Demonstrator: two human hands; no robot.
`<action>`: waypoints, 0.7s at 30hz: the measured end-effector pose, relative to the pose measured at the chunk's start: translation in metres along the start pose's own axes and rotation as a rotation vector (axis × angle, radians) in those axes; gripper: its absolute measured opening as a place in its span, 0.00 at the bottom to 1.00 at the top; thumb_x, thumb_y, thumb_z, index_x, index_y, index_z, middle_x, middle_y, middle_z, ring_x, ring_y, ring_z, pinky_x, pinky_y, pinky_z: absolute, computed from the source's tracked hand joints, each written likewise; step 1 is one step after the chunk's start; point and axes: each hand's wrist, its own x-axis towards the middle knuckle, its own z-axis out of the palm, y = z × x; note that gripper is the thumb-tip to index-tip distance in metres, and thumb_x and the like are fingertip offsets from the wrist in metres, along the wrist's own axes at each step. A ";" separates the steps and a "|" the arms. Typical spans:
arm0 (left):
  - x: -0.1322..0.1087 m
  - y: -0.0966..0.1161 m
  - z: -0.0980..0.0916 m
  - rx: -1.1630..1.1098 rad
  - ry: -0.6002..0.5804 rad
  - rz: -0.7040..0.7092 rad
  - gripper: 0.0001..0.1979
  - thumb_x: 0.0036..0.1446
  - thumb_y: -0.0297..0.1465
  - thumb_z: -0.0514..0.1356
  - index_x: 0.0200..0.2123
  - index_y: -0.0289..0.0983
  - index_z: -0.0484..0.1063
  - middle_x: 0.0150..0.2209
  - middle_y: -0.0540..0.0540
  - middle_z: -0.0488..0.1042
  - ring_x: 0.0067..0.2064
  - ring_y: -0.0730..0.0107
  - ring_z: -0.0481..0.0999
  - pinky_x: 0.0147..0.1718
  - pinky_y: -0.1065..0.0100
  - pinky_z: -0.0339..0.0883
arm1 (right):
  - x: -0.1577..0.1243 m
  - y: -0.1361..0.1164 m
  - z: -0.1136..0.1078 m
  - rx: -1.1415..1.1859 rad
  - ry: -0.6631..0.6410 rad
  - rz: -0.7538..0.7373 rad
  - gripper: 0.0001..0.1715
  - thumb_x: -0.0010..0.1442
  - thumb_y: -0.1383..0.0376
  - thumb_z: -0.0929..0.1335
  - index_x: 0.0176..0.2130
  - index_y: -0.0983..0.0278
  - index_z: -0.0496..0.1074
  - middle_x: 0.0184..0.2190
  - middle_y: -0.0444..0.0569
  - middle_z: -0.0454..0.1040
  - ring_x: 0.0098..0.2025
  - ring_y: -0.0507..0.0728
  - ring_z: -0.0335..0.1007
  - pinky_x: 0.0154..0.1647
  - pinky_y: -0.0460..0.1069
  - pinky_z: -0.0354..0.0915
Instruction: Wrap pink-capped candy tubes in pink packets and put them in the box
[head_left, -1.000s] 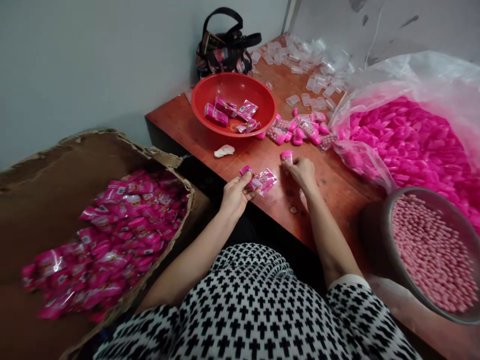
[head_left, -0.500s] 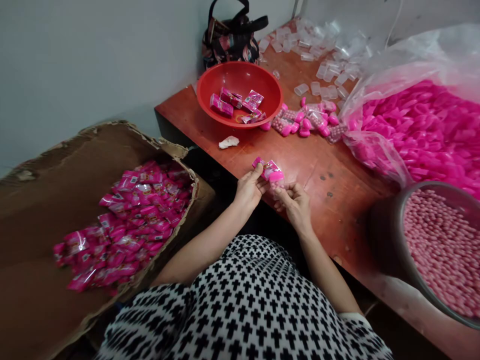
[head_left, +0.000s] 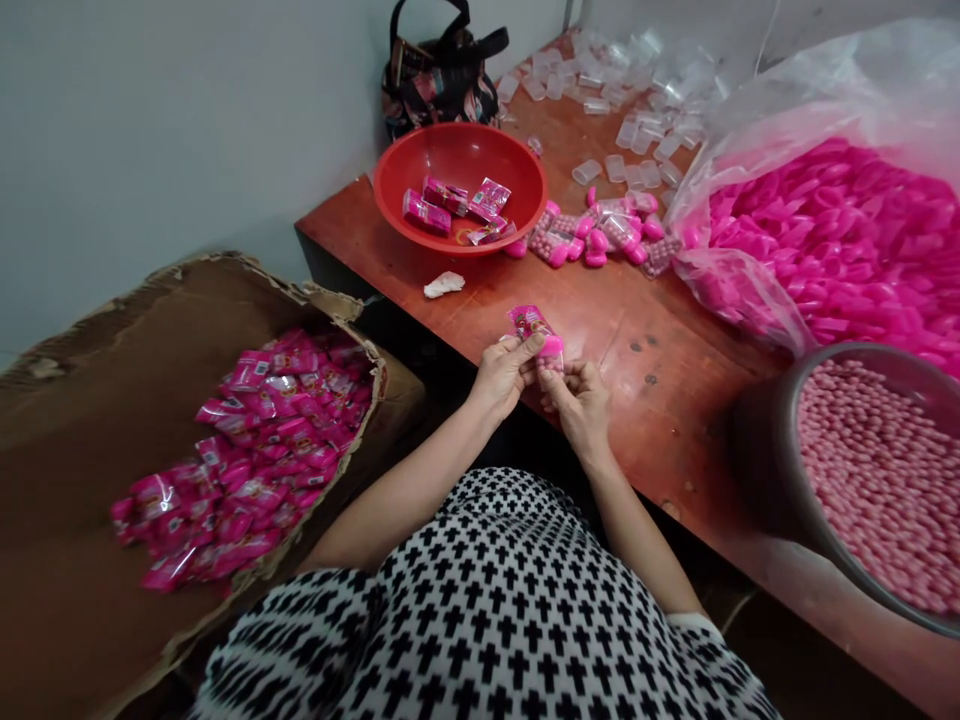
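Observation:
At the table's front edge, both my hands are closed around one small packet. My left hand [head_left: 501,378] pinches a shiny pink printed wrapper [head_left: 528,319], its thumb lying against the pink cap of a small clear candy container [head_left: 553,362]. From below, my right hand [head_left: 583,402] grips the container's clear end, where pink candy balls show through. Cap and wrapper touch; how far the wrapper covers the container is hidden by my fingers. Beyond my hands stands a red bowl [head_left: 386,205] with several pink printed wrappers [head_left: 426,211] in it.
Filled pink-capped containers [head_left: 596,245] lie right of the bowl, clear cups [head_left: 587,172] behind. A plastic bag of pink caps [head_left: 832,240] and a bucket of pink candy balls [head_left: 877,480] stand right. At left, a cardboard box [head_left: 67,450] holds finished-looking pink packets [head_left: 270,440].
The container now shows more clearly between my hands, with the wrapper turned more upright above its cap. My left thumb has shifted onto the cap. The view has moved slightly.

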 end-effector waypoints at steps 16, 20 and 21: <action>0.002 0.001 -0.001 0.077 -0.055 0.007 0.17 0.39 0.37 0.72 0.28 0.30 0.73 0.23 0.46 0.74 0.24 0.74 0.73 0.25 0.71 0.68 | 0.003 0.003 0.002 0.176 -0.075 0.037 0.17 0.50 0.55 0.73 0.33 0.62 0.65 0.20 0.38 0.74 0.15 0.47 0.66 0.15 0.41 0.63; -0.002 -0.003 0.001 0.131 -0.058 0.023 0.16 0.38 0.36 0.72 0.24 0.30 0.72 0.20 0.48 0.72 0.20 0.76 0.70 0.20 0.73 0.65 | 0.007 0.002 0.004 0.271 -0.081 0.053 0.17 0.50 0.56 0.73 0.32 0.62 0.65 0.20 0.38 0.75 0.15 0.46 0.65 0.13 0.41 0.62; -0.004 -0.003 0.002 0.162 -0.074 0.025 0.17 0.38 0.37 0.72 0.23 0.31 0.72 0.19 0.49 0.70 0.19 0.76 0.69 0.18 0.73 0.64 | 0.008 0.002 0.004 0.279 -0.071 0.054 0.17 0.50 0.56 0.73 0.32 0.62 0.65 0.20 0.38 0.75 0.15 0.46 0.66 0.13 0.40 0.62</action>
